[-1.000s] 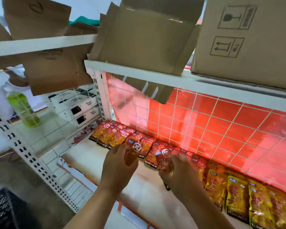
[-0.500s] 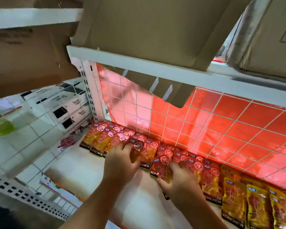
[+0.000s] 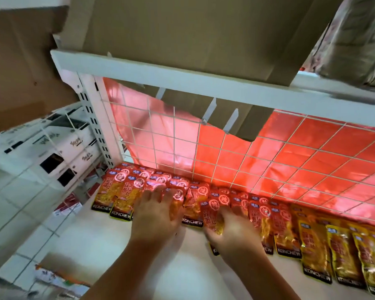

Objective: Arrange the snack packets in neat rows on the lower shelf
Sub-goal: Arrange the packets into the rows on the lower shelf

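Observation:
A row of red snack packets lies overlapping along the back of the white lower shelf. Yellow snack packets continue the row to the right. My left hand reaches over the middle of the red row and pinches one red packet between fingers and thumb, low against its neighbours. My right hand grips another red packet, fingers curled round it. That packet's black bottom edge sticks out under the palm.
A white wire grid with a red sheet behind it backs the shelf. An upper shelf beam carries a cardboard box overhead. A perforated white post stands at left, with white boxes beyond it.
The view has dropped closer under the upper shelf. Both hands have carried their red packets a little further back and down onto the row.

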Demonstrator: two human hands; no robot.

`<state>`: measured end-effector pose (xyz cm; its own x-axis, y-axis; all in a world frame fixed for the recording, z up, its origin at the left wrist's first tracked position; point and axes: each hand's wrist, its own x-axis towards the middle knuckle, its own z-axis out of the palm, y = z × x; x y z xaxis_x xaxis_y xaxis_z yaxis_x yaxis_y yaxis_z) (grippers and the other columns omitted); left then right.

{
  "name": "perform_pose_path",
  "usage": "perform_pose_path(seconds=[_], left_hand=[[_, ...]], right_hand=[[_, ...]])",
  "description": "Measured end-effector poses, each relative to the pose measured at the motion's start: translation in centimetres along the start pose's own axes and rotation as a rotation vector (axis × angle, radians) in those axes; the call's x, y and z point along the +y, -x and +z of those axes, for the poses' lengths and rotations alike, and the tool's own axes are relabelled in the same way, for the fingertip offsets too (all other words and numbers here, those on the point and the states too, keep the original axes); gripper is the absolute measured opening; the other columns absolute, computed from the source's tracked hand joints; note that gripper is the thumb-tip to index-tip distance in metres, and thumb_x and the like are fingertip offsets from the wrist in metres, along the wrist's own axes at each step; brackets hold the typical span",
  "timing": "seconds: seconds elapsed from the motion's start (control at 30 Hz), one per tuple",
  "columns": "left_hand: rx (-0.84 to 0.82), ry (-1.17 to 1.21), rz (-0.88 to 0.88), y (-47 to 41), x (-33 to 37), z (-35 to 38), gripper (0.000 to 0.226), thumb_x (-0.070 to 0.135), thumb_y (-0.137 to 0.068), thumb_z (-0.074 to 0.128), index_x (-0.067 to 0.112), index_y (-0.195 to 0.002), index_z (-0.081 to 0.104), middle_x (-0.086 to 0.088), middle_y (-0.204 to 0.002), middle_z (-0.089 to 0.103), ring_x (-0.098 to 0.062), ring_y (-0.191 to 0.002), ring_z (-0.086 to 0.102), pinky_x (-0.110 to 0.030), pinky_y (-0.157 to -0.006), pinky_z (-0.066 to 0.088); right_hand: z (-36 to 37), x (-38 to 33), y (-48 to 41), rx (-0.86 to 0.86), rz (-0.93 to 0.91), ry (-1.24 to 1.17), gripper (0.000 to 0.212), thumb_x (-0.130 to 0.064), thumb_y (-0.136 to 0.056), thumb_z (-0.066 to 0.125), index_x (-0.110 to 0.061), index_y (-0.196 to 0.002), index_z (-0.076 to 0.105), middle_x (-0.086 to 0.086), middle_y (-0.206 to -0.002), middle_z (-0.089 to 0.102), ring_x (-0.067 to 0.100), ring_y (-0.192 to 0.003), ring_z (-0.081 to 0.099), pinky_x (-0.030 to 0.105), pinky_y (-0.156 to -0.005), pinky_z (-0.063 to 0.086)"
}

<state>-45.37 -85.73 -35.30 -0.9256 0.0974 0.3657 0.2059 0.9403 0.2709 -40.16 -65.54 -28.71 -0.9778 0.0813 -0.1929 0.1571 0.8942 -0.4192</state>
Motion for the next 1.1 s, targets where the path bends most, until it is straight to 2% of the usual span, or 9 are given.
perform_pose_path(seconds=[0.07, 0.2, 0.37, 0.6, 0.93, 1.1], left_hand=[[0.078, 0.019, 0.109, 1.0, -1.3, 0.6, 0.043, 0.047, -0.093, 0.054, 0.026, -0.127, 0.068, -0.002, -0.128, 0.065, -0.034, -0.113, 0.058, -0.050, -0.094, 0.046], [0.103, -0.016, 0.230, 2.1, -2.6, 0.9, 0.044, 0.044, -0.089, 0.053, 0.028, -0.127, 0.067, 0.001, -0.129, 0.063, -0.033, -0.113, 0.053, -0.050, -0.094, 0.042], [0.032, -0.054, 0.214, 1.9, -2.2, 0.7, 0.046, 0.046, -0.085, 0.052, 0.031, -0.124, 0.069, 0.006, -0.130, 0.064, -0.030, -0.115, 0.049, -0.050, -0.095, 0.035], [-0.010, -0.015, 0.226, 1.8, -2.5, 0.5, 0.043, 0.042, -0.084, 0.053, 0.031, -0.123, 0.067, 0.007, -0.129, 0.062, -0.029, -0.112, 0.053, -0.049, -0.093, 0.035], [-0.070, 0.031, 0.221, 1.5, -2.8, 0.6, 0.041, 0.041, -0.084, 0.055, 0.033, -0.122, 0.068, 0.007, -0.129, 0.062, -0.028, -0.112, 0.055, -0.050, -0.093, 0.040], [-0.086, 0.034, 0.207, 1.5, -2.8, 0.5, 0.043, 0.042, -0.085, 0.052, 0.031, -0.123, 0.068, 0.006, -0.127, 0.062, -0.028, -0.112, 0.056, -0.050, -0.093, 0.039]], right_hand=[[0.4, -0.9, -0.3, -0.021, 0.039, 0.018, 0.052, -0.062, -0.085, 0.062, -0.034, -0.128, 0.049, -0.007, -0.117, 0.052, 0.016, -0.105, 0.053, 0.030, -0.093, 0.047], [1.3, -3.0, -1.2, -0.026, 0.093, 0.034, 0.055, -0.062, -0.086, 0.059, -0.031, -0.129, 0.045, 0.000, -0.120, 0.050, 0.022, -0.108, 0.054, 0.037, -0.093, 0.050], [2.1, -5.0, -2.8, -0.024, 0.153, 0.049, 0.062, -0.062, -0.088, 0.058, -0.024, -0.135, 0.043, 0.005, -0.128, 0.049, 0.025, -0.118, 0.052, 0.040, -0.100, 0.047], [2.3, -6.3, -4.3, -0.019, 0.202, 0.074, 0.057, -0.057, -0.087, 0.062, -0.017, -0.126, 0.053, 0.009, -0.120, 0.054, 0.027, -0.110, 0.056, 0.035, -0.092, 0.047], [2.9, -6.7, -5.1, -0.054, 0.239, 0.100, 0.063, -0.062, -0.086, 0.064, -0.016, -0.128, 0.054, 0.012, -0.128, 0.051, 0.031, -0.119, 0.054, 0.037, -0.097, 0.046], [1.9, -6.4, -4.9, -0.110, 0.230, 0.096, 0.050, -0.057, -0.090, 0.062, -0.017, -0.120, 0.056, 0.007, -0.119, 0.061, 0.026, -0.109, 0.059, 0.033, -0.086, 0.045]])
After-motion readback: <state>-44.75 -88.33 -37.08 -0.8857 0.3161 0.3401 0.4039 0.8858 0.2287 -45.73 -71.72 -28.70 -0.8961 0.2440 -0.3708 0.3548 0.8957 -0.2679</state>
